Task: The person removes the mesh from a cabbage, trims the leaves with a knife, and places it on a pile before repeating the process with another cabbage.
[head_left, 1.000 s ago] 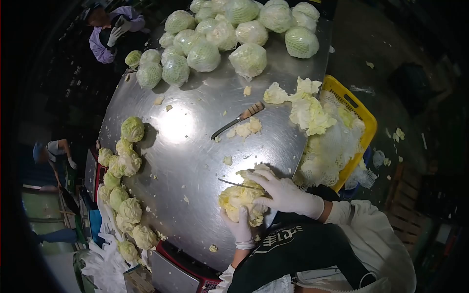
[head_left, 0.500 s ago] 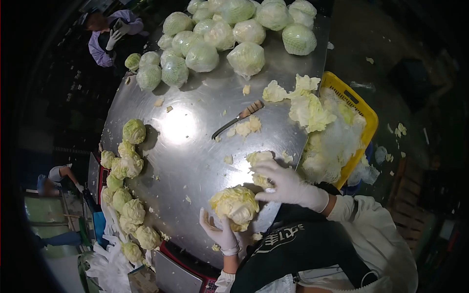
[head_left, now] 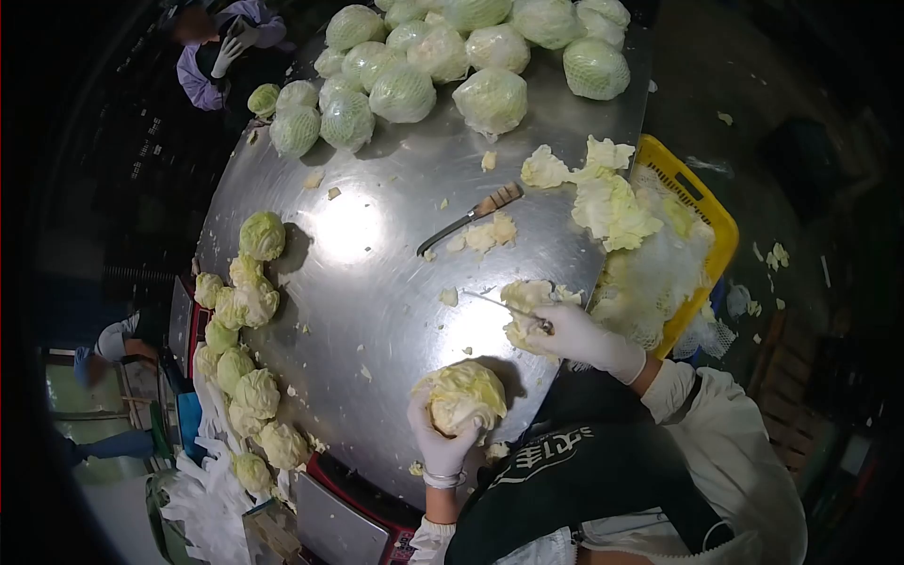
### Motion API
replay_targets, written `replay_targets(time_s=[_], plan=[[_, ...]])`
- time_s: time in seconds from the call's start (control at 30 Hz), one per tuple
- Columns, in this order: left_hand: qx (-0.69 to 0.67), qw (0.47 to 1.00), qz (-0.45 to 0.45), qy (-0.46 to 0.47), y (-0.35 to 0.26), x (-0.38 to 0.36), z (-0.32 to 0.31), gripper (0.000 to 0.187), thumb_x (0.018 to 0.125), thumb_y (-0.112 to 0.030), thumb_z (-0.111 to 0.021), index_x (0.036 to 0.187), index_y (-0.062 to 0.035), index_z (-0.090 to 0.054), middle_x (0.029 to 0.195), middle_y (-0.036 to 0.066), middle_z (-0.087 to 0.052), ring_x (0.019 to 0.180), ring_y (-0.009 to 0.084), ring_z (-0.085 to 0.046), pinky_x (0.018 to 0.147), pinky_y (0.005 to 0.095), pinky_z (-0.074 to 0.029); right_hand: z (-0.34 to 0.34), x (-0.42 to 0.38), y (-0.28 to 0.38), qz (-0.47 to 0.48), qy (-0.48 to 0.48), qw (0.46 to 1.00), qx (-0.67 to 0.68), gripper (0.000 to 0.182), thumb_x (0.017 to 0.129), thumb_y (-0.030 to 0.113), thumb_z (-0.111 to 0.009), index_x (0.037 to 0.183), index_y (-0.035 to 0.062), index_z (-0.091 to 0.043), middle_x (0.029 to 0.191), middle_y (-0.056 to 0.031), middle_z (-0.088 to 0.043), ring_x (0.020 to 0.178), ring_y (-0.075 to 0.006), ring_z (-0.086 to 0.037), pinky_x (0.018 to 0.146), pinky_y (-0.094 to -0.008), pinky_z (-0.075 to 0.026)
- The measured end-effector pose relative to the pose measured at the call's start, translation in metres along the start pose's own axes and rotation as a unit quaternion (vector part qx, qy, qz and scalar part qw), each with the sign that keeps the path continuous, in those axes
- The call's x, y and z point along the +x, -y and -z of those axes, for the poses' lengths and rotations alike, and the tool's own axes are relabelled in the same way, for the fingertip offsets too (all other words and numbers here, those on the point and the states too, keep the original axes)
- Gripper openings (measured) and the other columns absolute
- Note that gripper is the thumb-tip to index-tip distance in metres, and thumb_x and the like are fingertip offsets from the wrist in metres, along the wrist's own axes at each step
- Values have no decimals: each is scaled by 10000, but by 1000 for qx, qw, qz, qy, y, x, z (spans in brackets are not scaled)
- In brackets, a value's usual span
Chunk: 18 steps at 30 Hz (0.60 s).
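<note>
My left hand [head_left: 440, 441], in a white glove, grips a trimmed pale cabbage [head_left: 463, 394] from its near left side, on the steel table close to me. In my gloved right hand [head_left: 589, 337] is a knife [head_left: 499, 303], its thin blade pointing left over the metal. Loose cabbage leaves [head_left: 529, 294] lie right beside and partly under that hand. Farther up the table rests a second, curved knife [head_left: 471, 218] with a wooden handle, beside pale cabbage scraps [head_left: 487, 234].
Wrapped cabbages [head_left: 403, 92] crowd the far end of the table. Bare cabbages [head_left: 247, 306] line the left edge, above a red scale [head_left: 344, 523]. A yellow crate [head_left: 720, 226] with leaves and netting stands at right. A person [head_left: 226, 56] is at the far left.
My right hand has left the cabbage's side and now holds a knife over the loose leaves. My left hand has closed around the cabbage, which has turned. The view has shifted slightly.
</note>
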<state>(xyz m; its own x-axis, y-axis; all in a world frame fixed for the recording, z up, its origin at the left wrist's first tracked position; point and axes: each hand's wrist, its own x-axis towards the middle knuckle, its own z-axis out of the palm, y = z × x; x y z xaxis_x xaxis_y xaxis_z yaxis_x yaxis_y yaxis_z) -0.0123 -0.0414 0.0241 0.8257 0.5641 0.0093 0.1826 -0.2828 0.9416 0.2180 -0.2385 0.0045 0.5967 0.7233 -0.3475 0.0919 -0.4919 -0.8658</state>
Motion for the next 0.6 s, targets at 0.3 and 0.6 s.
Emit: replay_targets(time_s=[0.3, 0.6], plan=[[-13, 999, 40, -26, 19, -5, 6, 786, 714, -130, -853, 1360, 10, -428, 1294, 141, -484, 1212, 252, -500, 1075, 409, -414, -56, -14, 42, 151, 98, 981, 65, 501, 798, 231, -731, 1247, 42, -617, 1039, -188, -685, 917, -340, -690, 832, -410, -552], [-74, 996, 17, -41, 13, -27, -7, 844, 785, -162, -845, 1456, 13, -364, 1388, 161, -448, 1303, 266, -450, 1124, 418, -366, -44, -22, 47, 210, 101, 972, -36, 752, 784, 333, -798, 1418, 85, -480, 1348, -189, -535, 1068, -367, -651, 904, -401, -538]])
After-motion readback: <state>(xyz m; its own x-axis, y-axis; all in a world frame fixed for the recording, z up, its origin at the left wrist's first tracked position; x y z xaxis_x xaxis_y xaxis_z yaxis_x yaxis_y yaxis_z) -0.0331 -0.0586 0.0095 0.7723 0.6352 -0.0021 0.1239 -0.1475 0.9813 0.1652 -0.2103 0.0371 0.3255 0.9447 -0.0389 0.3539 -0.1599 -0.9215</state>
